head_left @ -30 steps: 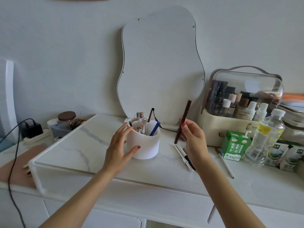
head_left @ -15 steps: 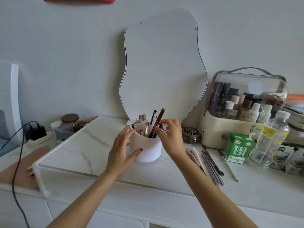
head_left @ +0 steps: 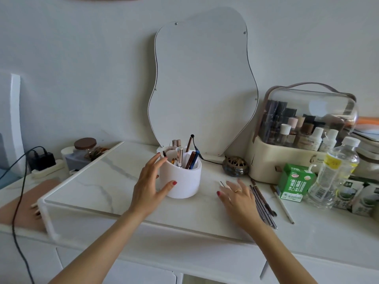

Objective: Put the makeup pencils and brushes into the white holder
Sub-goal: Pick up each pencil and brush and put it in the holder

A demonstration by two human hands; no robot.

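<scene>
The white holder [head_left: 181, 181] stands upright on the marble top, with several pencils and brushes in it, among them a brown pencil [head_left: 190, 159]. My left hand [head_left: 148, 185] cups its left side, thumb on the front wall, fingers spread. Palm down, my right hand [head_left: 238, 196] hovers low over the counter right of the holder, fingers apart and empty. Several dark pencils and brushes [head_left: 263, 206] lie in a bundle just right of that hand. A single light brush [head_left: 284, 206] lies further right. A pale stick peeks from under my right fingers.
A wavy-edged mirror [head_left: 203, 85] leans on the wall behind the holder. A cosmetics case [head_left: 305, 132], a green carton [head_left: 295, 182] and a water bottle [head_left: 333, 173] crowd the right. A small brass pot [head_left: 234, 166] sits near the case. A jar [head_left: 85, 150] and cable lie left.
My right hand carried the brown pencil to the holder, let it go inside, then moved right and down to the counter beside the loose pencils. My left hand stayed on the holder.
</scene>
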